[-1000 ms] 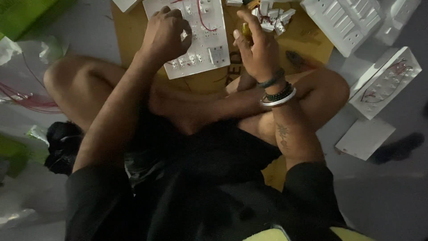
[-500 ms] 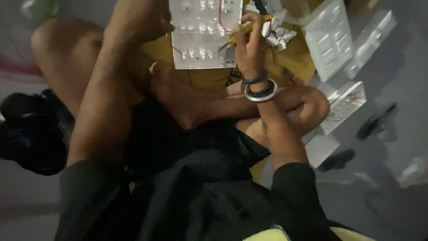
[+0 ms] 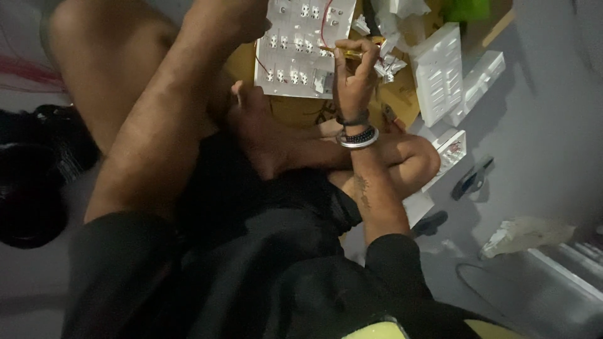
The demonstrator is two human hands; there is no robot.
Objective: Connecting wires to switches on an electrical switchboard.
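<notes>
- Right hand [image 3: 355, 78]: fingers closed in a pinch around a slim yellow-handled screwdriver [image 3: 349, 53], its tip resting on the white rectangular plastic switch board [image 3: 301, 47].
- Left hand [image 3: 235, 19]: at the top edge of the view, pressed on the left side of the switch board; whether the fingers are curled or flat cannot be told, as they run out of frame.
- Switch board location: back side up, rows of small terminal blocks showing, lying on a sheet of brown cardboard [image 3: 301, 113] in front of the crossed legs, just beyond the bare foot [image 3: 257, 129].
- Thin red wire [image 3: 325, 25]: loops across the board near the tool tip. Judged risk: a slip of the tip could nick the wire or pull it loose.
- Judged risk: the board lies on soft cardboard; uneven pressure could make it tilt or slide toward the foot.
- Surroundings: further white plastic switch plates [image 3: 440, 72] lie to the right, with small white loose parts [image 3: 386, 63] just beside the right hand. Judged risk: an elbow or wrist movement could scatter them.
</notes>
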